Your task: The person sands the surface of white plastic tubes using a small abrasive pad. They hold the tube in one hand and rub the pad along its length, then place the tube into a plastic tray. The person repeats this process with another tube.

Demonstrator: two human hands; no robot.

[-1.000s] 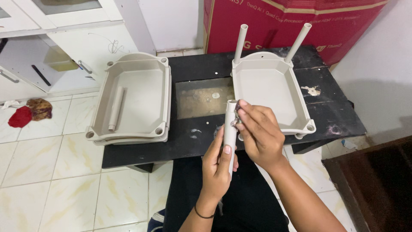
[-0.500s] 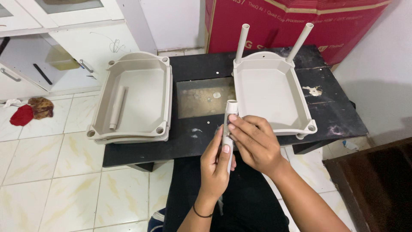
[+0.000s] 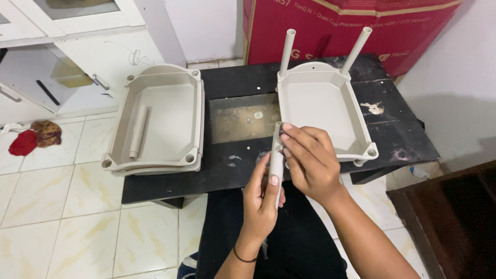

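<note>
Left hand (image 3: 262, 199) wrapped around grey tube (image 3: 277, 155), upright above lap, near table (image 3: 232, 165) edge. Right hand (image 3: 310, 163) fingers pinched on small dark cloth at tube top. Tube looks light, stiff, smooth, maybe slippery; best hold at middle.

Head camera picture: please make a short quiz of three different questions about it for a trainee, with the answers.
1. True or false: two pipes stand upright in the far corners of the right tray.
2. Which hand wraps the beige pipe low on its shaft? A) left hand B) right hand C) neither
3. Fill in: a loose pipe lies inside the ______ trays at the table's left edge.

Key
1. True; both rise from that tray's far corners.
2. A; the right hand's fingertips touch the pipe near its top, with a small dark scrap against it.
3. Stacked.
</note>
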